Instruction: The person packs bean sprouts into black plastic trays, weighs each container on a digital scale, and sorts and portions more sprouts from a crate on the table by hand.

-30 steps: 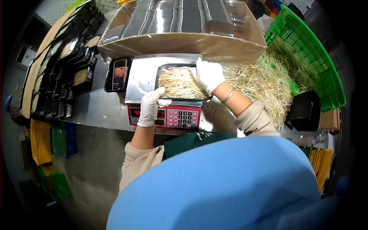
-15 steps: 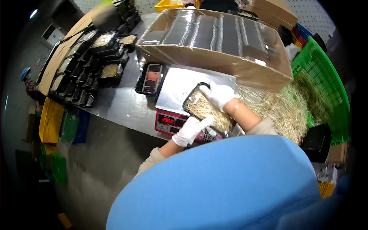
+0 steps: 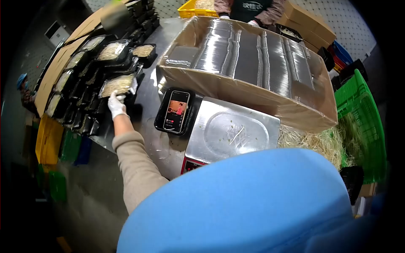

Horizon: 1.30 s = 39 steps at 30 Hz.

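My left hand (image 3: 117,105), in a white glove, reaches out to the stacks on the left. Its fingers grip the near edge of a black tray of sprouts (image 3: 119,85), which sits on top of other trays. Beside it are another filled tray (image 3: 113,50) and a smaller-looking one (image 3: 143,51). My right hand is out of view. On the steel pan of the weighing scale (image 3: 198,141) lie a few loose sprout strands. The scale's red front (image 3: 193,165) is partly hidden by the blue apron.
A phone (image 3: 176,110) rests in a black tray left of the scale. Behind stands a carton (image 3: 236,90) packed with clear plastic lids. Loose sprouts (image 3: 312,145) and a green crate (image 3: 368,139) are at right. Another person (image 3: 249,10) stands behind the carton.
The sprout tray that both hands held over the scale has gone left to the stacks with my left hand. My right hand has left the view. The camera view has shifted.
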Tool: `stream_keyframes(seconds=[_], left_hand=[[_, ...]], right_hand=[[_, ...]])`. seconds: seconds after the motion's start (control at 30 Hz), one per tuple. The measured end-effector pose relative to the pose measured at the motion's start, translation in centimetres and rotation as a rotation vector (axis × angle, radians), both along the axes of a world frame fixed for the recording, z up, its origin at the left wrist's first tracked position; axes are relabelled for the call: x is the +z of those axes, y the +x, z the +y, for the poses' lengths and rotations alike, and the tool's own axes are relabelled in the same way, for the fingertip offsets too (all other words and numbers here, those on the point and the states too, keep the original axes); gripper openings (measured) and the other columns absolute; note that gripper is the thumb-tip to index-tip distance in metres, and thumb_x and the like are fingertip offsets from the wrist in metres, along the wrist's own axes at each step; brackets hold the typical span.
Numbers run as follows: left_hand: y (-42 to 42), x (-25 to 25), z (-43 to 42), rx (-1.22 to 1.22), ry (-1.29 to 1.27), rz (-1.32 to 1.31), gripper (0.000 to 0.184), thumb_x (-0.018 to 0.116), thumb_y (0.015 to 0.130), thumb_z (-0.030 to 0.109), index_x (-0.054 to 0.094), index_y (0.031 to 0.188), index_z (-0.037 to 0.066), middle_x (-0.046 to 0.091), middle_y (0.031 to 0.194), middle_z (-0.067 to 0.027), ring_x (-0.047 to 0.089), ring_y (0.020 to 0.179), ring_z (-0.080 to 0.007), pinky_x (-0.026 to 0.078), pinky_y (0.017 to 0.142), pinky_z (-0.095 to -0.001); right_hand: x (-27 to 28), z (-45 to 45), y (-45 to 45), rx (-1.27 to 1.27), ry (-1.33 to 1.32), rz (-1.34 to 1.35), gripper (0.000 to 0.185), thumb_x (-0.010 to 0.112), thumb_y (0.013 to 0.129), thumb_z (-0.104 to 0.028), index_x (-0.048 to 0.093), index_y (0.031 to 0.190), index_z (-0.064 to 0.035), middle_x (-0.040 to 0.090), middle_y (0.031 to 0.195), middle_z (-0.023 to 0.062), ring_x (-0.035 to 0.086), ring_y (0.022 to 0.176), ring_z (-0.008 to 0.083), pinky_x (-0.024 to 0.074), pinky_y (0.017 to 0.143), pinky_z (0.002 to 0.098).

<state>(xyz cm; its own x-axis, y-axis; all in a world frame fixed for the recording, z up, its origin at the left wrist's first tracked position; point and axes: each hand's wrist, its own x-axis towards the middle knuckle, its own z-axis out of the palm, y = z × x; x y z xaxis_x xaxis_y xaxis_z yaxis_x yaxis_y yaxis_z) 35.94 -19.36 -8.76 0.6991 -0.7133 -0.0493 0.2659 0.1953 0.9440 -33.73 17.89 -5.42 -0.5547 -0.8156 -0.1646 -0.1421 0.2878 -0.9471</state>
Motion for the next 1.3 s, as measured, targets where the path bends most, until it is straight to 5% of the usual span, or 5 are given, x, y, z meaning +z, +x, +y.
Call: stream_keyframes(seconds=[0.23,0.53,0.83,0.93,1.3], left_hand=[[-5.9,1.6,0.5,0.528,0.415,-0.671,0.07,0.062,0.084,0.055,0.058,0.101,-0.013,0.062,0.101,-0.0283,0.062,0.092,-0.0384,0.05,0.08,-0.0427],[-17.9,2.5,3.2,-0.808,0.688,-1.457,0.122,0.091,0.051,0.038,0.021,0.147,0.006,0.048,0.133,-0.0271,0.053,0.117,-0.0371,0.044,0.097,-0.0405],[-24.2,3.7,8.5,-0.395,0.15,-1.14,0.045,0.056,0.093,0.036,0.058,0.121,0.001,0.065,0.111,-0.0153,0.063,0.099,-0.0253,0.047,0.087,-0.033],[-33.9,4.5,17.6,-0.723,-0.177,-0.993,0.042,0.061,0.092,0.021,0.053,0.127,-0.001,0.061,0.116,-0.0113,0.059,0.1,-0.0154,0.048,0.086,-0.0293],[-53.0,1.3,35.5,-1.692,-0.567,-1.073,0.043,0.063,0.088,0.029,0.056,0.124,0.006,0.061,0.119,-0.0154,0.06,0.108,-0.0316,0.047,0.093,-0.0351]], right_hand=[[-2.5,1.5,0.3,0.065,0.008,0.09,0.062,0.055,0.095,-0.032,0.028,0.148,-0.0129,0.059,0.117,0.0105,0.055,0.073,0.0091,0.0467,0.063,0.0207],[-3.2,6.0,-1.1,0.042,0.0,0.033,0.062,0.057,0.096,-0.026,0.027,0.149,-0.0135,0.056,0.119,0.0079,0.051,0.085,0.0081,0.0457,0.074,0.0219],[8.1,16.0,-17.2,-0.708,0.205,1.57,0.064,0.062,0.089,-0.029,0.037,0.14,0.0011,0.039,0.144,0.0207,0.045,0.127,0.0355,0.0364,0.106,0.0398],[9.8,18.0,-22.1,-0.611,1.059,1.251,0.075,0.05,0.09,-0.053,0.029,0.146,-0.0077,0.04,0.144,0.0188,0.052,0.119,0.038,0.0435,0.097,0.0428],[4.8,18.9,-32.6,-0.349,0.717,1.315,0.047,0.039,0.096,-0.046,0.069,0.093,-0.0107,0.067,0.091,0.0192,0.062,0.088,0.0398,0.0489,0.077,0.0486]])
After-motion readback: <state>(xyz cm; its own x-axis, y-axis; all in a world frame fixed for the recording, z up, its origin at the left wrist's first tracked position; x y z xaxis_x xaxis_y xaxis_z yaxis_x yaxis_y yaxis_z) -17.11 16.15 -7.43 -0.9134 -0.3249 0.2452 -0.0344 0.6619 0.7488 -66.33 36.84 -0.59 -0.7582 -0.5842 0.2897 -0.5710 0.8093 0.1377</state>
